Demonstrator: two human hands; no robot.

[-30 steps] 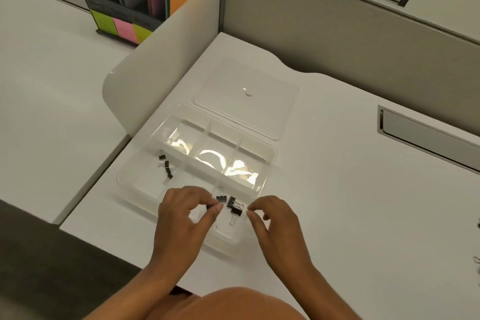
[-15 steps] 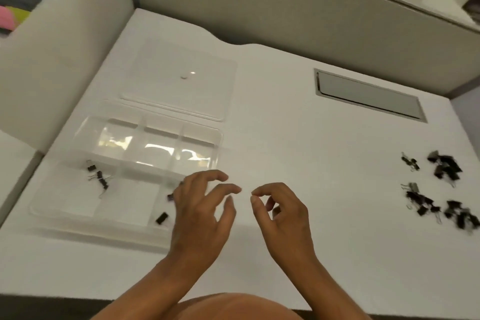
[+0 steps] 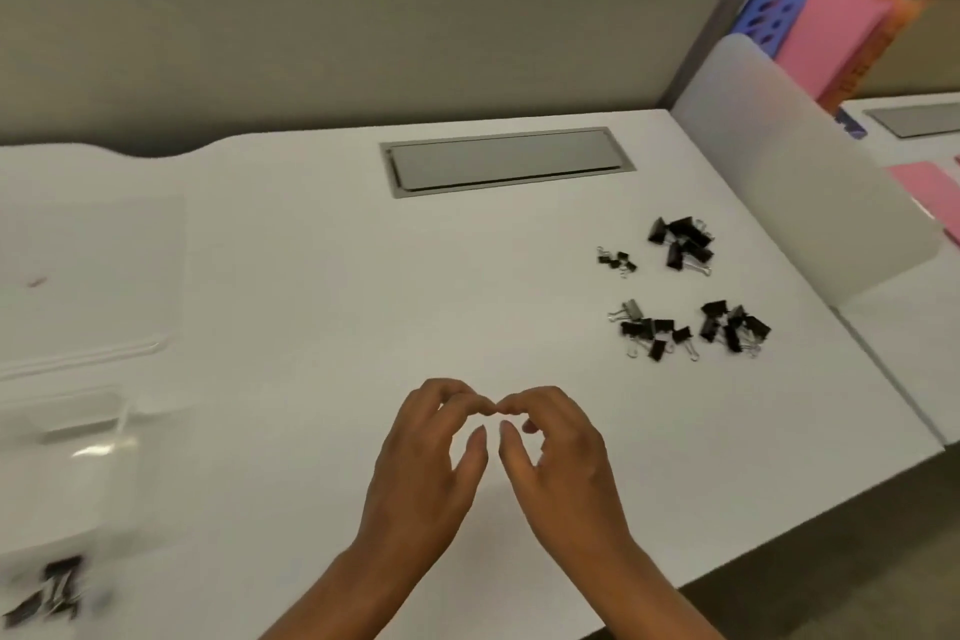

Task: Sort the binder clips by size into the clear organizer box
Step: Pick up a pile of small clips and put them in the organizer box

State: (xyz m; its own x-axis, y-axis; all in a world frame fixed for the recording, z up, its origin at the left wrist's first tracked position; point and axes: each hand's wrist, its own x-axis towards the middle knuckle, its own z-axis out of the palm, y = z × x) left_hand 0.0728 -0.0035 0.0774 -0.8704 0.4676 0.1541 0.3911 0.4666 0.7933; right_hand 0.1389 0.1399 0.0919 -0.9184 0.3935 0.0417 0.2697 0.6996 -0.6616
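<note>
Black binder clips lie in separate heaps at the right of the white desk: a tiny group [image 3: 616, 261], a larger group [image 3: 683, 243], a mid-sized group [image 3: 655, 335] and another group [image 3: 734, 326]. The clear organizer box [image 3: 78, 437] sits blurred at the left edge, with a few clips [image 3: 49, 592] in a near compartment. My left hand [image 3: 431, 457] and my right hand [image 3: 556, 457] hover side by side over the bare desk middle, fingertips nearly touching, fingers curled but apart, holding nothing.
The box's clear lid [image 3: 88, 276] lies flat behind the box. A grey cable hatch [image 3: 506, 161] is set into the desk at the back. A frosted divider [image 3: 795, 172] bounds the right side, with pink folders [image 3: 831, 21] beyond. The desk's front edge runs lower right.
The view has swung right, away from the box toward the clip heaps. Both hands left the box compartment, released the clips there, and moved right together, empty.
</note>
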